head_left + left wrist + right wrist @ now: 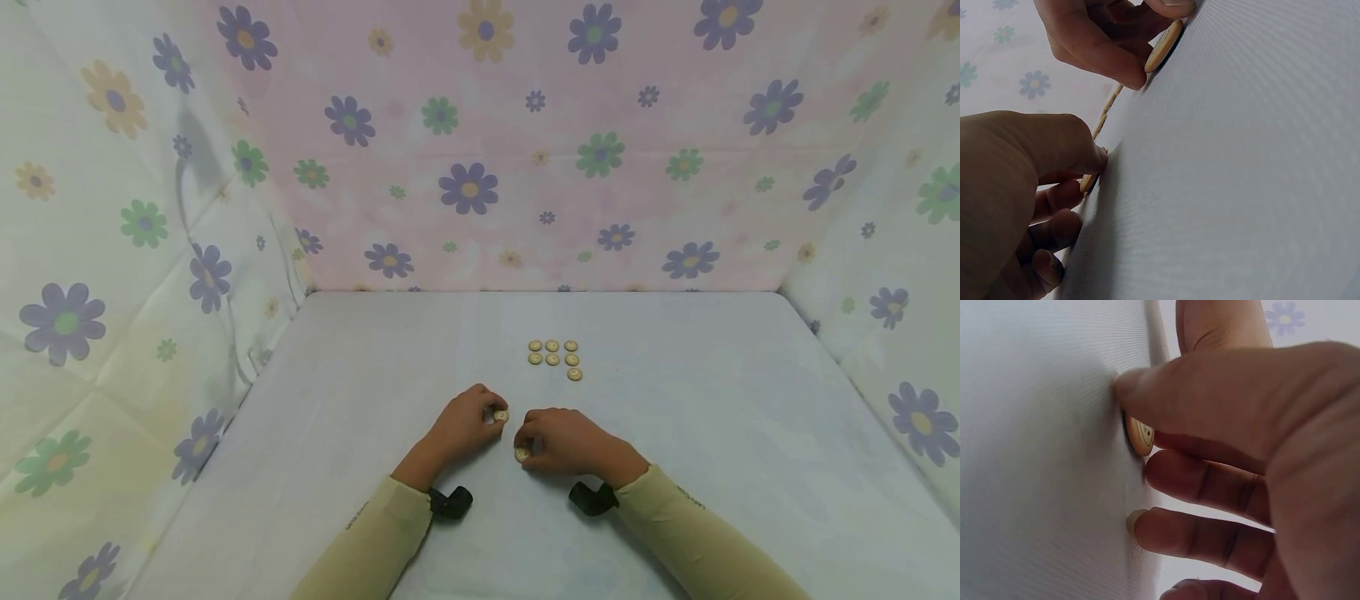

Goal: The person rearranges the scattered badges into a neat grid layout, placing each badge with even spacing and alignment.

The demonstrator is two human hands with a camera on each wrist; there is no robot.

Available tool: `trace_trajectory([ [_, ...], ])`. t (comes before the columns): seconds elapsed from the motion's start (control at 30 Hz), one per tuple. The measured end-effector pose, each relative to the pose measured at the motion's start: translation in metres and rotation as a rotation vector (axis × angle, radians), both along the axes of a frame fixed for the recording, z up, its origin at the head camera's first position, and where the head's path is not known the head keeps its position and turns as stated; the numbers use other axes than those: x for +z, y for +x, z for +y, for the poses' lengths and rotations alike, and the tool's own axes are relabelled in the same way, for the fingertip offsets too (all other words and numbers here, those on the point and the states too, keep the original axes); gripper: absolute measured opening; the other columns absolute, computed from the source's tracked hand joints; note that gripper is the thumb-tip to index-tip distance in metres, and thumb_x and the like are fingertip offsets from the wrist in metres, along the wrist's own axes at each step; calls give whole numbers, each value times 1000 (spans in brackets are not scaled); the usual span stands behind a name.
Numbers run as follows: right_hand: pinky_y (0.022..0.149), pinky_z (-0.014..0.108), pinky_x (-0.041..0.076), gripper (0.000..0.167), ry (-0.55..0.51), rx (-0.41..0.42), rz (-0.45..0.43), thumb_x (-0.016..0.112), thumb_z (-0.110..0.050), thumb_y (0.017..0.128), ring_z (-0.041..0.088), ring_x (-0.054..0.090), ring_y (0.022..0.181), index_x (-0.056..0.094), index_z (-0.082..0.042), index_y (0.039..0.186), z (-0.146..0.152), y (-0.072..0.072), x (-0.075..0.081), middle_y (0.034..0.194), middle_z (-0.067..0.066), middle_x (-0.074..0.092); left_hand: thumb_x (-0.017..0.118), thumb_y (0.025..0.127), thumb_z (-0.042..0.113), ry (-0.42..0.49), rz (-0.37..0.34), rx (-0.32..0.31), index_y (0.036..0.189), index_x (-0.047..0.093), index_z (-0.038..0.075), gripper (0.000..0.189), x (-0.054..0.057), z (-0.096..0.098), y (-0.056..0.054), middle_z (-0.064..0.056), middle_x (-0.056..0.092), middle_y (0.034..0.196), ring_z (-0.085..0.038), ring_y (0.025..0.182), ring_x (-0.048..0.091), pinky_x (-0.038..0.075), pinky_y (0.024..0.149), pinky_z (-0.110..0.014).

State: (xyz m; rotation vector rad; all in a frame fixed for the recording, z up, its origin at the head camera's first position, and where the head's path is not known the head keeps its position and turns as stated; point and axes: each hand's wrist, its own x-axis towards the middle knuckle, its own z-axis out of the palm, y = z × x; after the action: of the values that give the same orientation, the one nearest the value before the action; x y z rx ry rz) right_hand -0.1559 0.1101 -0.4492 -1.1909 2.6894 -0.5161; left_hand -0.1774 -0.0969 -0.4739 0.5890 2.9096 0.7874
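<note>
My left hand (463, 425) pinches a small round wooden disc (501, 415) between thumb and fingertips, low over the white table. In the left wrist view that disc (1087, 184) stands nearly edge-on, partly behind the thumb. Closer to me and slightly right, my right hand (572, 442) has its thumb and fingers about another wooden disc (522, 455). This disc (1141, 435) carries dark curved lines and dots, and its upper part is hidden by the thumb. It lies at the table surface, and the hands are a short gap apart.
Beyond the hands, several matching wooden discs (552, 359) lie in two short rows, with one disc (574, 375) nearer at the right. A white table (720, 400) spreads around them. Flower-print cloth (525, 167) hangs at the back and both sides.
</note>
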Motion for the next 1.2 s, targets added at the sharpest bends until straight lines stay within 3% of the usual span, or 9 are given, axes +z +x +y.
trace_trajectory([
  [0.57,67,23,45,11,-2,16,37,72,-26,84,0,52,75,73,-23,94,0,0,1,88,-12,62,69,87,22,4,1,-8,106,71,15,20,2,0,1,2,59,99,-10,83,54,47,76,-29],
  [1.2,71,27,49,13,38,-86,40,72,-27,84,4,59,82,74,-25,98,6,-9,8,91,-13,64,69,87,22,5,-4,-1,106,71,15,21,-1,1,-1,3,59,99,-10,83,54,47,77,-29],
])
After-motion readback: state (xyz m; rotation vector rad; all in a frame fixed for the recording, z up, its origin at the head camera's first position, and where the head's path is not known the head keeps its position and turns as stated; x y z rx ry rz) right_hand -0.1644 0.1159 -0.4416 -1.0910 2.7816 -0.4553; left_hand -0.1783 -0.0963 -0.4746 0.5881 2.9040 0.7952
